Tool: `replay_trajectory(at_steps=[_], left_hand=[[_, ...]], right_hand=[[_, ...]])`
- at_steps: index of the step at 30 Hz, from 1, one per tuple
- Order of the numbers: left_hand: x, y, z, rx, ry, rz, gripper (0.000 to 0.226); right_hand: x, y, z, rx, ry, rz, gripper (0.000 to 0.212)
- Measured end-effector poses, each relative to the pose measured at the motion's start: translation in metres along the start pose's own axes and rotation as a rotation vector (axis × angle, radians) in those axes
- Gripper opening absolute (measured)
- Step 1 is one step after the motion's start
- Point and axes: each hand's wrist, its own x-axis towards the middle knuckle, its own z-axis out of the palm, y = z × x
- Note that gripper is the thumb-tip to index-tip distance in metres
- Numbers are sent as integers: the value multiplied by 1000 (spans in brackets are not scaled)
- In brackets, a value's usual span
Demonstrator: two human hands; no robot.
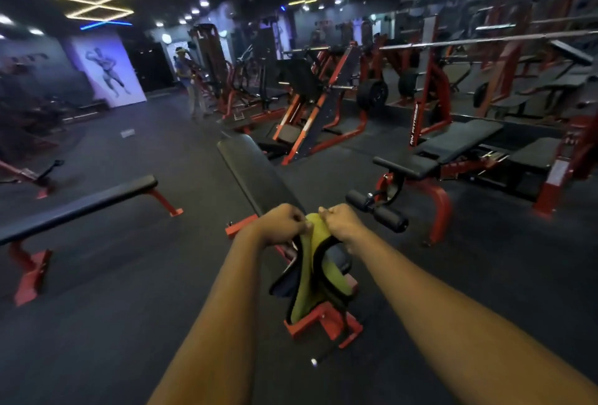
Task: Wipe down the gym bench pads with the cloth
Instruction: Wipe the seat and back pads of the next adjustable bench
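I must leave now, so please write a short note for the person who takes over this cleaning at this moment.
Left hand and right hand: both pinch the top edge of the yellow cloth, which hangs in the air.
The bench stands just ahead, its black pad bare.
Done: cloth picked up and spread; no wiping can be seen.
Left: wipe this pad, then those of the other benches.

The near end of the bench pad (259, 174) is covered by both grips and the hanging cloth (312, 272), so its seat section beneath them cannot be made out. Both forearms are cut off by the lower edge. Far beyond the left grip (284, 225), a standing person (191, 81) is rendered too blurred for detail.
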Motion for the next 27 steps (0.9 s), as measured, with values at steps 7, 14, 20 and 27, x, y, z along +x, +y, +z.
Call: replay_trajectory(at_steps=[7,14,20,27], left_hand=[[125,-70,-36,-178,-51,-27,26],[289,-159,-53,-128,-76,-30,38],[403,-253,-55,52,-63,-114,32],[529,-365,-38,142,-130,-71,15]], right_hand=[[110,8,55,59,-114,12,10],[267,71,115,-228,-30,104,25],[355,141,185,-274,-113,310,11],[439,214,245,42,49,465,22]])
